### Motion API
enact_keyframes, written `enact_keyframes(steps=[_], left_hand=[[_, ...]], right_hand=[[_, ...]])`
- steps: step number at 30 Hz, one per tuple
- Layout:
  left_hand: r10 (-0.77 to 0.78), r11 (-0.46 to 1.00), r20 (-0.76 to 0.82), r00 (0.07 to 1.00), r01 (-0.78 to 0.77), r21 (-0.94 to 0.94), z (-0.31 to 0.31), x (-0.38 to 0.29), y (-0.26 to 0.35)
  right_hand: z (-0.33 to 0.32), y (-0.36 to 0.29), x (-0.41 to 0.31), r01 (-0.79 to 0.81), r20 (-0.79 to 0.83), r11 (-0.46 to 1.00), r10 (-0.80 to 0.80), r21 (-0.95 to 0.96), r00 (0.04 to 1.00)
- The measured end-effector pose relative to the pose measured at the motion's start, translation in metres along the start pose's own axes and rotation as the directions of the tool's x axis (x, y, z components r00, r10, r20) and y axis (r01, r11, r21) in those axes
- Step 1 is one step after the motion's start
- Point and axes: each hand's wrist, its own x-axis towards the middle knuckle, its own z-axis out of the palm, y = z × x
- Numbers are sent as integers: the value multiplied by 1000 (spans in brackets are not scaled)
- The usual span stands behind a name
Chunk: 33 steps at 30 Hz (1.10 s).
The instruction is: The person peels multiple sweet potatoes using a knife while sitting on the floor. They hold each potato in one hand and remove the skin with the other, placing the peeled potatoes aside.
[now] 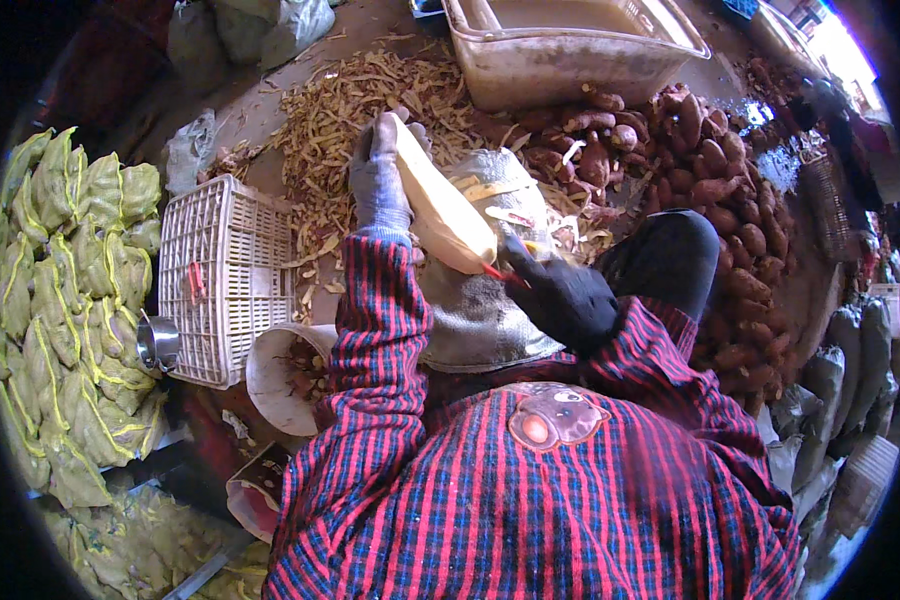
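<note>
My left hand (381,176), in a grey glove, grips the upper end of a long peeled root (444,206), pale cream all over its visible side. The root slants down towards my right hand (559,300), which wears a black glove and is closed on a red-handled tool (495,272) at the root's lower end. The tool is mostly hidden by the glove, so its kind is unclear. Beneath the root, a whitish woven sack (487,315) lies over my lap, with strips of peel (487,189) on it.
A heap of peelings (367,90) lies ahead, beside a large plastic tub (555,64) of cloudy liquid. Unpeeled reddish-brown roots (727,217) are piled at the right. To the left stand a white plastic crate (225,262), a bucket (270,382) and stacked green mesh sacks (75,300).
</note>
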Motion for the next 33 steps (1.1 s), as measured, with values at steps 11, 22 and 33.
enact_keyframes(steps=[11, 22, 33], left_hand=[[-74, 995, -107, 991, 81, 64, -6, 14, -1], [14, 971, -115, 993, 14, 239, 14, 6, 14], [104, 958, -51, 993, -86, 275, 20, -1, 5]], right_hand=[[19, 10, -4, -27, 85, 999, 30, -29, 996], [24, 3, -1, -10, 54, 991, 18, -136, 998], [8, -17, 33, 48, -78, 984, -62, -174, 995]])
